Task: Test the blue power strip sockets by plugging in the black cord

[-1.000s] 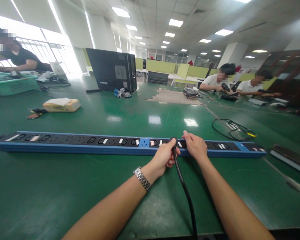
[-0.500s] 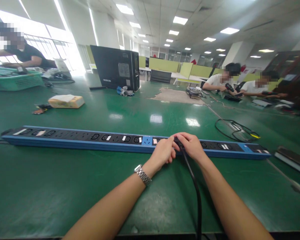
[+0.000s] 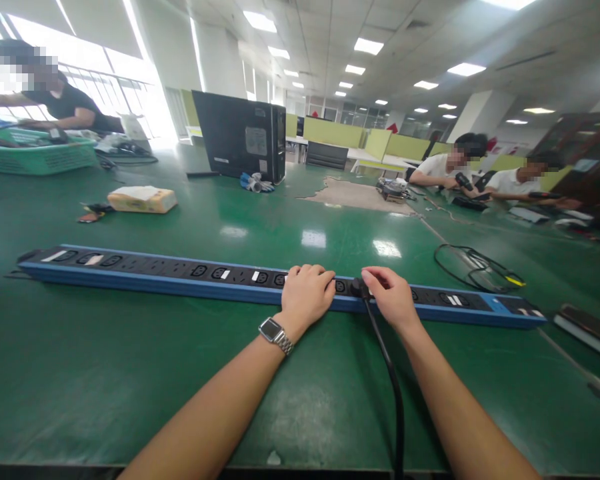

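Across the middle of the frame, a long blue-and-black power strip (image 3: 180,280) lies flat on the green worktop (image 3: 130,373), running from the left edge toward the right, and both of the person's hands sit on it just right of centre. The left hand (image 3: 306,293), with a metal watch (image 3: 275,333) at the wrist, rests palm-down over the strip with its fingers curled loosely on top, holding nothing and seemingly pressing the strip in place. Beside it, the right hand (image 3: 393,297) pinches a black plug (image 3: 359,288) with narrow fingertips at one of the sockets; whether the plug is fully seated cannot be told, since the fingers hide the joint. From the plug a black cable (image 3: 393,387) trails down to the bottom edge of the frame. By the look of it, the step in hand is seating the plug while the strip is steadied, and the next move would call for a straight, firm push down with the strip held from sliding. Farther off lie a loose coil of cable (image 3: 475,267) at the right, a tissue pack (image 3: 141,199) and a green basket (image 3: 40,157) at the upper left, and a computer tower (image 3: 240,137) at upper centre, with other people seated at the far edges
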A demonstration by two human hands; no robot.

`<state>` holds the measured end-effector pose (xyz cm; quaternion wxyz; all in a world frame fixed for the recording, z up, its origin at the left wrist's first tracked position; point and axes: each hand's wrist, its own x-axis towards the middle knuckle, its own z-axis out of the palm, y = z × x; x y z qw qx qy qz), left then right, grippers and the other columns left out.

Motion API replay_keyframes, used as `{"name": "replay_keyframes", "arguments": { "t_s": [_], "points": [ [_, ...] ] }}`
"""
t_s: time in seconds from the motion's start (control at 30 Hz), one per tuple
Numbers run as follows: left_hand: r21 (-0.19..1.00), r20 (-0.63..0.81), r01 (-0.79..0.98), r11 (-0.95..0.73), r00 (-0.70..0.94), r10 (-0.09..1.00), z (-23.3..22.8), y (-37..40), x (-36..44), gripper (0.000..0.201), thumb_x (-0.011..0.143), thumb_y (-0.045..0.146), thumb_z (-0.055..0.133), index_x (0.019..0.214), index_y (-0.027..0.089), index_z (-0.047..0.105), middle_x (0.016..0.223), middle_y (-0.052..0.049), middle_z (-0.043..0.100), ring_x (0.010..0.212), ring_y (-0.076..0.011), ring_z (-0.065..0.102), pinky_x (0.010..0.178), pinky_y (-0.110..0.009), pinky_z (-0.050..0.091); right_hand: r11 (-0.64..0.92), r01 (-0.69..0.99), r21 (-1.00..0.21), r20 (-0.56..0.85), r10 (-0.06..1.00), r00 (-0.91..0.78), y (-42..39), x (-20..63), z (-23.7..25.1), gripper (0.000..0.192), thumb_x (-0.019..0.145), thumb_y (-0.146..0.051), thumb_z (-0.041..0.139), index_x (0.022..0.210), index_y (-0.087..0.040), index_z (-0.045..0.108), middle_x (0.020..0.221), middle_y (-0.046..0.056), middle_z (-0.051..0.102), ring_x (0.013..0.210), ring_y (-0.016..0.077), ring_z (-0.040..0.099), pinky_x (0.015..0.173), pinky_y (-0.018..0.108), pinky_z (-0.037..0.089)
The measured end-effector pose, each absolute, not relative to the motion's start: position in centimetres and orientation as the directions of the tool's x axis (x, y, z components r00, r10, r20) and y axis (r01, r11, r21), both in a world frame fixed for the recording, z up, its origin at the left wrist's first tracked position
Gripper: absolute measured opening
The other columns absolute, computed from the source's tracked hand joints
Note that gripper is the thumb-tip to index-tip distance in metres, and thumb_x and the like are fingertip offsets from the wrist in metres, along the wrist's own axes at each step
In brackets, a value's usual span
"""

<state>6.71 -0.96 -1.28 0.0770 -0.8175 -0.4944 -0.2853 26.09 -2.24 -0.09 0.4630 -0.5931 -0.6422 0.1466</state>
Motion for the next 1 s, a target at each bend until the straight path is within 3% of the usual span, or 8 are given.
{"name": "replay_keyframes", "arguments": {
  "t_s": [0.1, 0.23, 0.37, 0.47, 0.53, 0.67, 0.73, 1.0],
  "points": [
    [0.146, 0.558, 0.826, -0.544, 0.386, 0.735, -1.4, -1.3, 7.0, 0.029, 0.096, 0.035, 0.042, 0.109, 0.027, 0.068, 0.112, -0.004, 0.067, 0.103, -0.0218, 0.057, 0.091, -0.041, 0.036, 0.139, 0.618, -0.774, 0.301, 0.939, 0.167, -3.3, 25.8, 0.4, 0.049, 0.081, -0.058, 0.056, 0.1, -0.016, 0.071, 0.061, 0.003, 0.065, 0.058, 0.0165, 0.059, 0.06, 0.029, 0.045],
    [0.142, 0.556, 0.813, -0.565, 0.407, 0.725, -1.4, -1.6, 7.3, 0.03, 0.096, 0.036, 0.042, 0.11, 0.028, 0.067, 0.114, -0.004, 0.067, 0.105, -0.0219, 0.057, 0.092, -0.041, 0.036, 0.107, 0.455, -0.884, 0.129, 0.992, 0.016, -4.3, 25.1, 0.7, 0.058, 0.077, -0.048, 0.065, 0.125, -0.016, 0.059, 0.06, 0.0, 0.066, 0.048, 0.0131, 0.054, 0.049, 0.025, 0.041],
    [0.153, 0.556, 0.815, -0.559, 0.396, 0.731, -1.4, -1.5, 7.3, 0.03, 0.095, 0.036, 0.043, 0.11, 0.028, 0.068, 0.112, -0.004, 0.067, 0.103, -0.0217, 0.057, 0.091, -0.041, 0.036, 0.207, 0.126, -0.97, 0.219, 0.971, 0.095, -4.7, 25.2, 1.9, 0.049, 0.071, -0.039, 0.069, 0.114, -0.017, 0.058, 0.058, -0.003, 0.062, 0.043, 0.0094, 0.047, 0.044, 0.023, 0.038],
    [0.158, 0.557, 0.81, -0.565, 0.4, 0.728, -1.5, -1.4, 7.2, 0.029, 0.095, 0.036, 0.045, 0.11, 0.028, 0.068, 0.111, -0.004, 0.067, 0.103, -0.0214, 0.057, 0.092, -0.041, 0.036, 0.37, -0.065, -0.927, 0.341, 0.9, 0.271, -4.9, 26.8, 3.4, 0.048, 0.071, -0.035, 0.068, 0.116, -0.022, 0.056, 0.057, -0.007, 0.056, 0.042, 0.0073, 0.043, 0.043, 0.022, 0.037],
    [0.162, 0.557, 0.806, -0.569, 0.401, 0.727, -1.6, -1.4, 7.2, 0.029, 0.095, 0.036, 0.045, 0.11, 0.029, 0.069, 0.111, -0.004, 0.067, 0.102, -0.0214, 0.057, 0.092, -0.041, 0.036, 0.372, -0.029, -0.928, 0.336, 0.868, 0.365, -5.0, 29.0, 3.8, 0.052, 0.07, -0.033, 0.069, 0.119, -0.021, 0.056, 0.054, -0.007, 0.055, 0.041, 0.0074, 0.042, 0.041, 0.021, 0.037],
    [0.174, 0.558, 0.81, -0.56, 0.387, 0.733, -1.6, -1.4, 7.2, 0.03, 0.095, 0.036, 0.045, 0.109, 0.028, 0.069, 0.111, -0.004, 0.067, 0.103, -0.0215, 0.057, 0.092, -0.041, 0.036, 0.04, 0.114, -0.993, 0.085, 0.904, 0.419, -5.1, 33.9, 2.9, 0.055, 0.061, -0.031, 0.071, 0.112, -0.01, 0.063, 0.046, -0.005, 0.051, 0.038, 0.0087, 0.04, 0.036, 0.021, 0.031],
    [0.179, 0.559, 0.812, -0.556, 0.382, 0.736, -1.7, -1.4, 7.3, 0.029, 0.094, 0.036, 0.045, 0.109, 0.028, 0.069, 0.111, -0.004, 0.067, 0.103, -0.0216, 0.057, 0.092, -0.041, 0.036, -0.051, 0.147, -0.988, 0.019, 0.9, 0.436, -5.2, 35.5, 2.4, 0.054, 0.059, -0.031, 0.07, 0.108, -0.008, 0.064, 0.044, -0.005, 0.05, 0.038, 0.0086, 0.04, 0.035, 0.021, 0.03],
    [0.181, 0.556, 0.806, -0.564, 0.389, 0.735, -1.6, -1.4, 7.2, 0.03, 0.095, 0.036, 0.044, 0.111, 0.028, 0.069, 0.112, -0.004, 0.067, 0.104, -0.0216, 0.057, 0.094, -0.041, 0.036, -0.026, 0.249, -0.968, 0.052, 0.952, 0.302, -5.5, 35.7, 2.3, 0.06, 0.062, -0.033, 0.067, 0.116, -0.006, 0.064, 0.049, -0.004, 0.053, 0.042, 0.0094, 0.042, 0.04, 0.023, 0.033]
  ]
}}
